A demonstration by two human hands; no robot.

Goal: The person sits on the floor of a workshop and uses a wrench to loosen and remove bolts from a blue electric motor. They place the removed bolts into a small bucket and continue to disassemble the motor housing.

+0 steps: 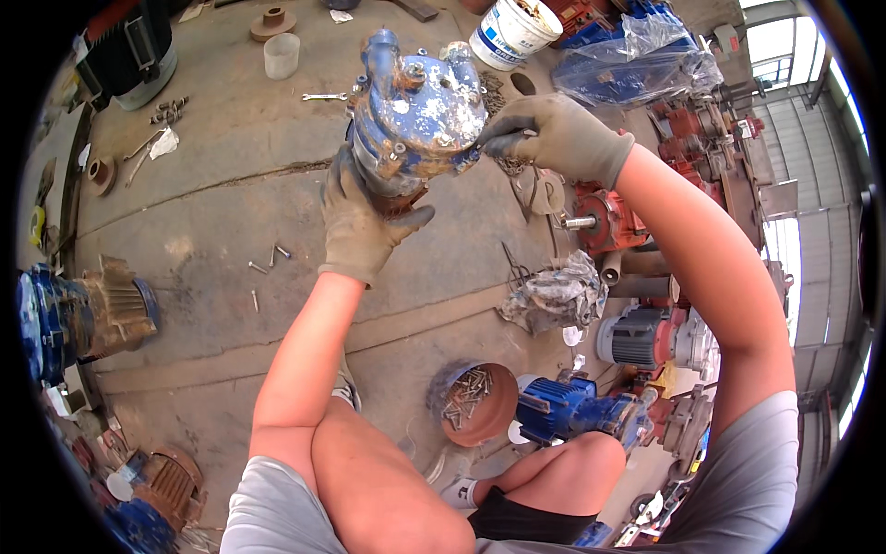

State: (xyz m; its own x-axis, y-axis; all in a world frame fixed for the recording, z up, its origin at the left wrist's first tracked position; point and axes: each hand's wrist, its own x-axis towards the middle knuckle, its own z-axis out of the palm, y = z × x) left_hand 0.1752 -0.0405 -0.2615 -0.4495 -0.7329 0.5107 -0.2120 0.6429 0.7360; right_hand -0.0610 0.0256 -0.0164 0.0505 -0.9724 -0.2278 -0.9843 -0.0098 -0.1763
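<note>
In front of me is a blue, paint-worn pump casing (429, 103) with bolts round its flange and a rusty lower end. Its lower left side rests against my left hand (355, 231), in a grey-brown work glove, with the fingers curled up along the casing and the thumb under its rusty end. My right hand (561, 137), gloved too, is at the right edge of the flange. Thumb and fingertips there are pinched together; whatever lies between them is too small to make out. A double-ended wrench (325, 97) lies left of the casing.
Loose bolts (277, 254) lie on the metal floor at left. A rusty round pan (498, 406) of bolts sits near my feet. Right of it stands a blue motor (558, 406). Further off are a crumpled plastic bag (558, 294), a red motor (609, 222) and a white bucket (498, 46).
</note>
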